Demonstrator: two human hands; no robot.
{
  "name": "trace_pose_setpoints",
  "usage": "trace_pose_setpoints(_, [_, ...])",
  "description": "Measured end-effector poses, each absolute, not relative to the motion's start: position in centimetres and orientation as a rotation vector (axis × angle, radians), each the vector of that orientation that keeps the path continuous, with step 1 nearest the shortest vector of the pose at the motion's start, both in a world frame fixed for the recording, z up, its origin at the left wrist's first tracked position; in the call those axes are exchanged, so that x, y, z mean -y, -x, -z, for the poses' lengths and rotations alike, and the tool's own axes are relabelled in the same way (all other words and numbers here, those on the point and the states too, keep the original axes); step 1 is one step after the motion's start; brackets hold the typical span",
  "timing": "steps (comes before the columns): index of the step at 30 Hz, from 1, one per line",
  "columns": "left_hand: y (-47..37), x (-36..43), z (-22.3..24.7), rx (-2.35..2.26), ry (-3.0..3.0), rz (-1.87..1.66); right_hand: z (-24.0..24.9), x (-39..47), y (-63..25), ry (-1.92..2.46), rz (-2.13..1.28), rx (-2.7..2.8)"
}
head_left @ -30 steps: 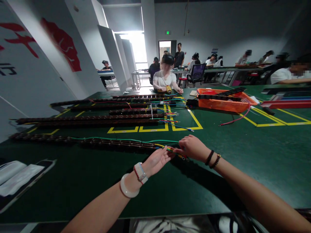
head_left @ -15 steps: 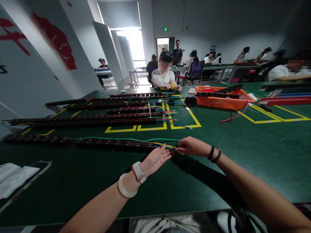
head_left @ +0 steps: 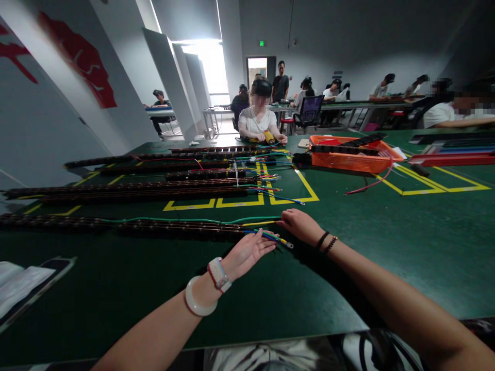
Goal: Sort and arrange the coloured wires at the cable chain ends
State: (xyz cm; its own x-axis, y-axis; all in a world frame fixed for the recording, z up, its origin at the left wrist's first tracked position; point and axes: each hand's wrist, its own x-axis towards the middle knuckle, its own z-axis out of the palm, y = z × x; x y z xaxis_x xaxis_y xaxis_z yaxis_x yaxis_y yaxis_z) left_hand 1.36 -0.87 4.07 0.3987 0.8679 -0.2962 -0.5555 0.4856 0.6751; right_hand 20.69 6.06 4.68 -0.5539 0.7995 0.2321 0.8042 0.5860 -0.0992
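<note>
A long dark segmented bundle (head_left: pixel 185 228) lies across the green table in front of me, with coloured wires coming out at its right end. My left hand (head_left: pixel 247 253) is palm up under that end. Its thumb rests over the blue and green wires (head_left: pixel 270 236), which lie across the fingers and end in a ring terminal (head_left: pixel 290 246). Above and to the right, my right hand (head_left: pixel 302 226) pinches a yellow wire (head_left: pixel 260 223), pulling it straight away from the others. A long green wire (head_left: pixel 185 220) also runs into the right fingers; their tips are partly hidden.
More dark bundles (head_left: pixel 135 190) with loose wire ends lie beyond mine, over yellow tape outlines (head_left: pixel 294 200). An orange basket (head_left: pixel 348 162) stands at the back right. Opposite sits a person (head_left: pixel 257 121) with a yellow tool (head_left: pixel 269 137). White sheets (head_left: pixel 23 283) lie at left.
My right hand has lifted slightly away from my left, separating the yellow wire from the rest. The blue and green wires with the ring terminal now show across my left fingers.
</note>
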Motion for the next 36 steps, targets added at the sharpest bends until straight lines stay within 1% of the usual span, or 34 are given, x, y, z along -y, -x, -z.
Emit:
trace_pose_setpoints(3, [-1.4,0.8,-3.9,-0.679,-0.527,-0.957,-4.2,-6.7,-20.2,1.319,0.208,2.577])
trace_pose_setpoints(7, [-1.3,0.8,-3.8,-0.676,-0.530,-0.955,-3.6,-7.7,-19.6,1.324,0.323,2.560])
trace_pose_setpoints(21, [-1.3,0.9,-4.1,-0.686,-0.553,-0.959,-3.2,-8.4,-19.4,1.305,0.412,2.595])
trace_pose_setpoints(28, [-1.3,0.9,-4.1,-0.696,-0.551,-0.946,-3.5,-7.5,-20.1,1.273,0.372,2.567])
trace_pose_setpoints(36, [-1.2,0.9,-4.1,-0.679,-0.519,-0.950,-4.3,-6.0,-21.3,0.975,0.071,2.408])
